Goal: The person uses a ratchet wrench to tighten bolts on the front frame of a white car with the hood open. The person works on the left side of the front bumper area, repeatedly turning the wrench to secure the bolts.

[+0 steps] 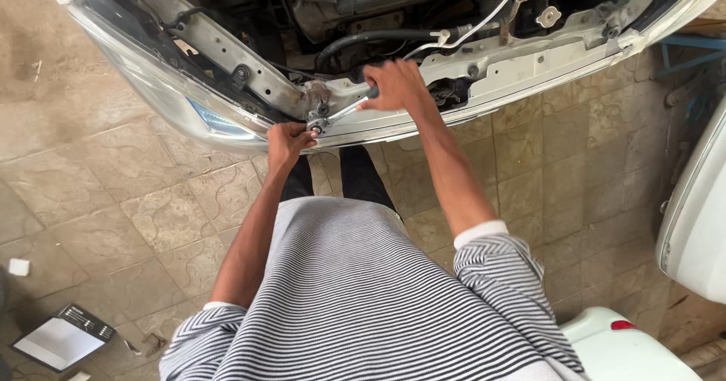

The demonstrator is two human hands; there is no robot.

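- Nearest the camera, the person's striped shirt (355, 298) filled the lower middle of the view, with both bare forearms reaching away toward the car's stripped front end.
- Left hand (289, 140) was closed around the socket head (317, 122) of a ratchet wrench (344, 112), holding it on a fastener at the lower edge of the white front panel (522, 63).
- Right hand (395, 86) was clamped on the wrench handle, a little farther and to the right of the left hand; the two hands were apart, joined only by the tool.
- Judging from this, the bumper cover was already off, since bare brackets, hoses and engine parts showed; the fastener under the socket seemed mid-turn, though whether it was going in or out could not be told.
- Other bolts (473, 69) along the panel still sat in place, so more work on that edge looked likely.
- Just left of the socket, the headlamp (215, 120) sat close, leaving little swing room that way; the panel's metal edge ran right beside the knuckles.
- Toward the near side, tiled floor (113, 199) lay open between the car and the person's legs.
- At far right, a white body part (699, 207) stood near, and another white piece (628, 347) lay at the lower right.
- At lower left, a flat dark case (64, 337) lay on the tiles, well apart from the hands.
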